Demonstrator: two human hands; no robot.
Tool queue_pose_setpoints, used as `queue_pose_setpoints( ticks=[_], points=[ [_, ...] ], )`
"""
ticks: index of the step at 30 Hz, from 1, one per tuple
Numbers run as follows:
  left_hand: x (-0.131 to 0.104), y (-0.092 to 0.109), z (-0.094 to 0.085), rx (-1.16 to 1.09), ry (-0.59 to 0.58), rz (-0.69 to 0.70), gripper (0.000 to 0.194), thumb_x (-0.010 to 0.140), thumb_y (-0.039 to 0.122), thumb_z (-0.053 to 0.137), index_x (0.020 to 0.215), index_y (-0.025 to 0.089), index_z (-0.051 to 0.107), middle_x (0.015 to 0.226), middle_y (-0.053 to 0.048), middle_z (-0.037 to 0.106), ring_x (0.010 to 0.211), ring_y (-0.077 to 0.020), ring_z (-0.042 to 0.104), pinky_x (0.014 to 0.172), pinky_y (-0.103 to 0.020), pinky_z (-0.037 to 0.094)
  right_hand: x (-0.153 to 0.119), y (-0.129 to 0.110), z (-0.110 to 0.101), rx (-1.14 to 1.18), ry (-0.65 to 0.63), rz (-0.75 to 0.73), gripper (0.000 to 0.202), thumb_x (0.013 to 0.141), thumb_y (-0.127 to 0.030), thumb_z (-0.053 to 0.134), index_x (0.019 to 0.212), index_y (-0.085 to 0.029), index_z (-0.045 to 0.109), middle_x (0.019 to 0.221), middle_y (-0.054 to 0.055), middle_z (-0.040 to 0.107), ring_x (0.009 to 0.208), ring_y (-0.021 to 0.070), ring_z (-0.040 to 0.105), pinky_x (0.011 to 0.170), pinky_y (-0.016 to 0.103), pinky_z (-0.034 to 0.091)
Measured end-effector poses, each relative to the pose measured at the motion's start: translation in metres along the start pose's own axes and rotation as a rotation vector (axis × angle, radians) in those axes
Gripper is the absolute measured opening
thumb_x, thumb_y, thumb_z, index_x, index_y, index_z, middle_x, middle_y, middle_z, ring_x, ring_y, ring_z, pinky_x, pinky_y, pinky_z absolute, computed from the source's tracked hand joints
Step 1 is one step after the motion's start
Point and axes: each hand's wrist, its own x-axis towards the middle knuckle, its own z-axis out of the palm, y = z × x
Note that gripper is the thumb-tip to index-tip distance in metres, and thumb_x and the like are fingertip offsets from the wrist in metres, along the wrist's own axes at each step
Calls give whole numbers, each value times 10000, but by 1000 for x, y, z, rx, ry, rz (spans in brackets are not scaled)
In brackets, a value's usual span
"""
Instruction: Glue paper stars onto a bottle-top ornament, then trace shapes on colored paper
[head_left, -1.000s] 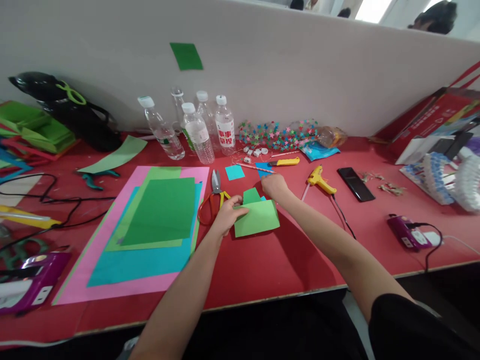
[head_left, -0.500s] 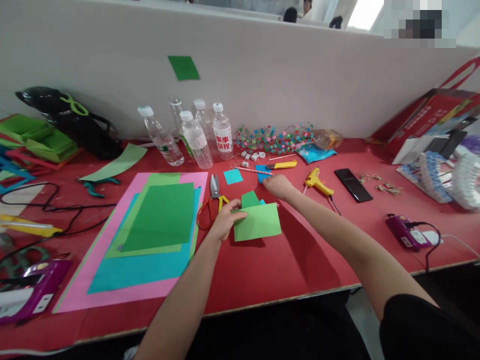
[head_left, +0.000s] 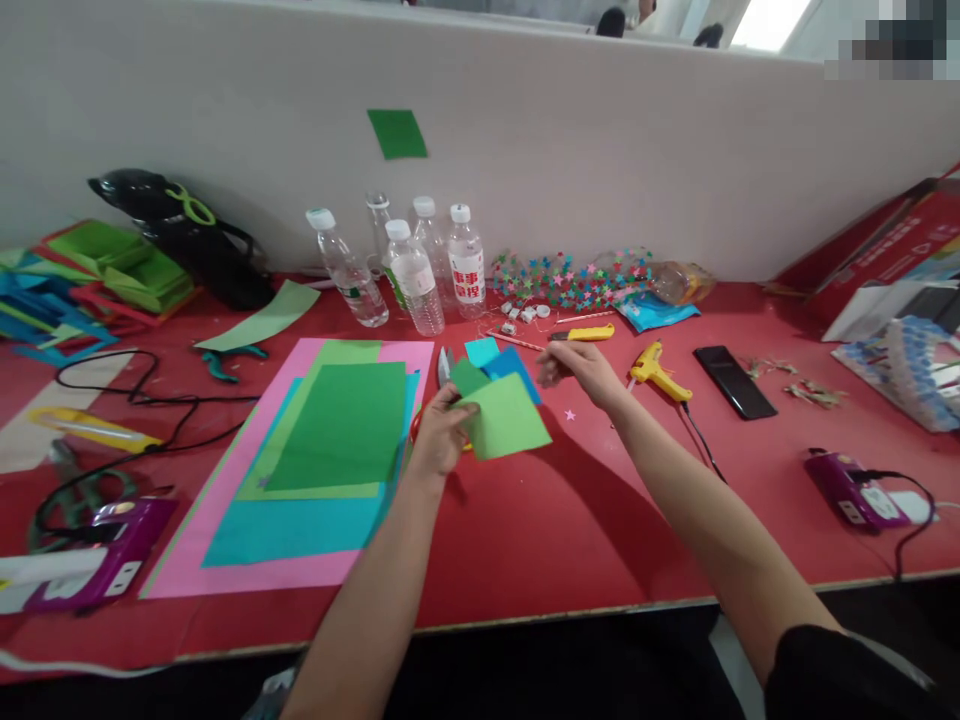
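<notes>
My left hand [head_left: 442,430] is closed on a fan of small paper sheets above the table. In front is a light green sheet [head_left: 510,420], with a dark green sheet [head_left: 469,377] behind it. A blue sheet [head_left: 515,368] sticks out behind these; whether the left fingers grip it is hidden. My right hand [head_left: 574,368] has its fingers curled beside the blue sheet's right edge. What is in those fingers, if anything, cannot be made out. A cyan square [head_left: 481,351] lies just beyond the sheets. Scissors [head_left: 444,366] are partly covered by my left hand.
Large coloured sheets [head_left: 337,425] are stacked at left. Clear plastic bottles [head_left: 420,290] stand at the back. A yellow cutter [head_left: 585,332], a yellow glue gun [head_left: 660,372] with its cord, and a phone [head_left: 735,382] lie to the right. Purple power strips [head_left: 855,490] sit at both sides.
The blue sheet has moved off its place at the back towards my left hand and now sits behind the green sheets. My right hand has drawn back slightly. The view has shifted left.
</notes>
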Motion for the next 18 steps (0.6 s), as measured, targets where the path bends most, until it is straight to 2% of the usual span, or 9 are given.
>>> queue_pose_setpoints(
  ticks=[3,5,7,9,14,16,18],
  points=[
    [5,12,-16,-86,-3,30,312,593,307,759,857,227,615,814,19,658,615,-82,577,599,-200,477,32,-8,20,-185,-27,-4,336,955,-364,444,1035,-122,662,998,127,712,924,207,667,818,319,504],
    [7,16,-23,-124,-18,43,280,637,343,733,866,233,617,836,6,645,562,-53,530,547,-178,456,52,-15,34,-269,-71,-41,293,920,-351,553,1080,-123,642,1091,126,673,1013,223,634,900,376,496],
    [8,17,-24,-148,-34,52,260,678,372,710,884,240,622,864,-6,635,528,-38,492,516,-172,443,67,-23,45,-342,-111,-65,339,923,-350,570,1198,-151,576,1202,99,603,1042,212,611,887,418,522],
    [7,16,-23,-162,-44,55,253,712,391,690,911,249,625,895,-15,627,517,-35,474,512,-179,442,77,-27,51,-408,-153,-84,359,927,-349,568,1233,-162,549,1230,92,580,1045,208,606,873,424,533],
    [5,13,-18,-171,-57,37,289,722,412,682,957,254,623,924,-25,616,527,-48,465,533,-211,450,85,-23,58,-533,-227,-109,357,926,-351,568,1227,-158,555,1224,92,585,1045,212,607,874,422,532],
    [5,13,-19,-157,-59,27,298,711,409,686,951,245,619,917,-25,615,548,-55,473,552,-212,454,85,-20,58,-560,-222,-107,362,925,-362,569,1229,-165,553,1228,87,581,1045,208,607,875,423,534],
    [6,14,-20,-119,-62,14,291,710,408,682,938,241,615,913,-21,620,575,-59,492,575,-208,461,82,-19,56,-575,-198,-100,316,921,-309,573,1181,-129,582,1170,113,614,1015,212,614,876,409,519]
  ],
)
